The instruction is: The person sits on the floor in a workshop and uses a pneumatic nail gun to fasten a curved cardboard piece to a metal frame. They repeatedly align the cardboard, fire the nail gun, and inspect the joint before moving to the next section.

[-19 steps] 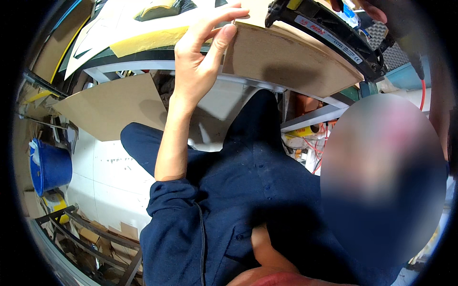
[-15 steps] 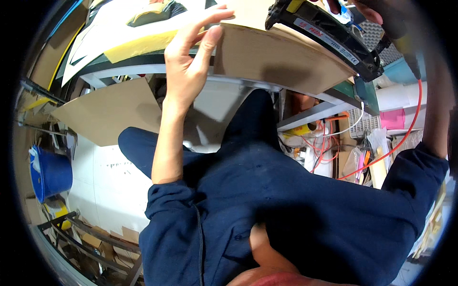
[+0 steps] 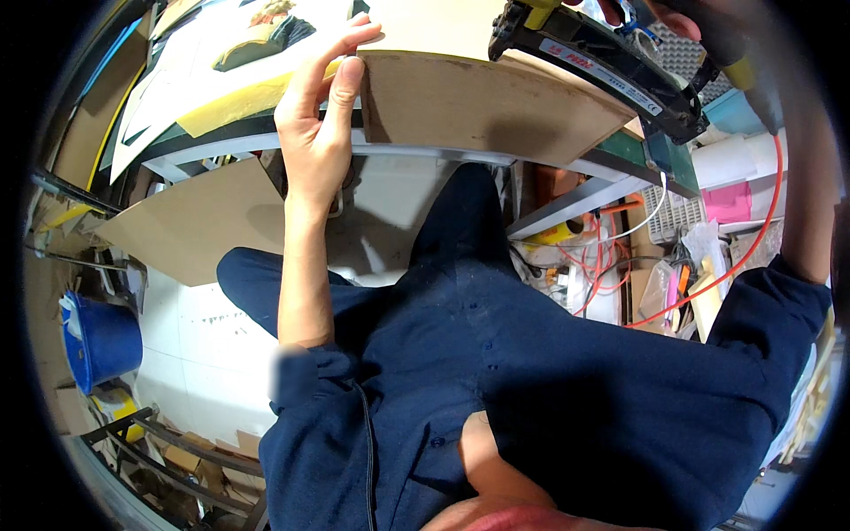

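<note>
Seated at a table, a worker in dark blue is bracing a brown wooden panel with one side and handling a power tool with the other. The left hand is resting partly open at the panel's left corner, the thumb standing beside the end and the fingers reaching over onto a pale sheet; it is apparently steadying the piece, without closing fully around anything, though how hard it is pressing is impossible to tell. The right hand, mostly hidden past the top edge, is curling its visible fingers about the upper part of what is looking like a nail gun, holding it at a slant over the panel's upper edge, likely to keep its nose near the wood; whether metal and board are touching is not showing clearly. The panel is sitting at the table's near side, its broad face turning toward the worker, presumably leaving the upper edge within reach. Its flat, matt surface is showing darker, rough-looking margins, while the tool is presenting a ribbed black body, yellow parts and a white label. A smooth red hose is curving beside the right forearm, probably hanging there to stay clear of the work. To the left, a yellow slab with an uneven edge is lying along the table's rim.
</note>
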A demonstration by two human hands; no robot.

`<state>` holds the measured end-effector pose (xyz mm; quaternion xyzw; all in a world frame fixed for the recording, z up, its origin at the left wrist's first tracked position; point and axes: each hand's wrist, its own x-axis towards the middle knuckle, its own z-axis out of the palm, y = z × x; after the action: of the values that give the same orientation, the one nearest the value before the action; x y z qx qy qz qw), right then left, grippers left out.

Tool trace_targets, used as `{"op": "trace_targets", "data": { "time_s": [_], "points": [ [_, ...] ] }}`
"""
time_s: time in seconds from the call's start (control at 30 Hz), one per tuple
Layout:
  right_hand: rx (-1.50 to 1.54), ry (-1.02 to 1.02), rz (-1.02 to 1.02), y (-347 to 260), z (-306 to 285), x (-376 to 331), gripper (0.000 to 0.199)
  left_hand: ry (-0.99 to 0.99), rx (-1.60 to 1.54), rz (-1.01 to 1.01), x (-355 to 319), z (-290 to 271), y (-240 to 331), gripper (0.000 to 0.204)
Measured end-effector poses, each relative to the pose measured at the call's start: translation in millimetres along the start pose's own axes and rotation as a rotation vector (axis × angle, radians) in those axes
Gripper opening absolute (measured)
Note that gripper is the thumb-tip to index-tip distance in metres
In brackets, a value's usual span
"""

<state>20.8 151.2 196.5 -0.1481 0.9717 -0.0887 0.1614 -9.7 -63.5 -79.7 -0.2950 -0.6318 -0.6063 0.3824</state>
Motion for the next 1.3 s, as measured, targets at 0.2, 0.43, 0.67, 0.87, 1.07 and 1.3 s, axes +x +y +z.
{"op": "trace_targets", "data": {
  "time_s": [0.2,0.43,0.67,0.87,1.07,1.3],
  "points": [
    [0.015,-0.02,-0.009,6,-1,-4,0.044,-0.004,0.015,0.009,-1,-1,-2,0.026],
    [0.012,-0.018,0.008,10,-2,-4,0.044,-0.02,-0.012,-0.031,-1,2,-2,0.029],
    [0.012,-0.024,-0.023,19,-6,-2,0.044,-0.006,0.018,-0.021,-2,-2,1,0.029],
    [0.014,-0.025,0.011,17,-1,-9,0.044,-0.01,0.015,-0.056,-2,1,2,0.029],
    [0.019,-0.028,0.008,26,-3,-13,0.045,-0.011,0.013,-0.025,0,2,1,0.028],
    [0.025,-0.01,-0.019,42,-13,-17,0.045,0.0,0.091,-0.077,-3,0,8,0.029]
  ]
}}
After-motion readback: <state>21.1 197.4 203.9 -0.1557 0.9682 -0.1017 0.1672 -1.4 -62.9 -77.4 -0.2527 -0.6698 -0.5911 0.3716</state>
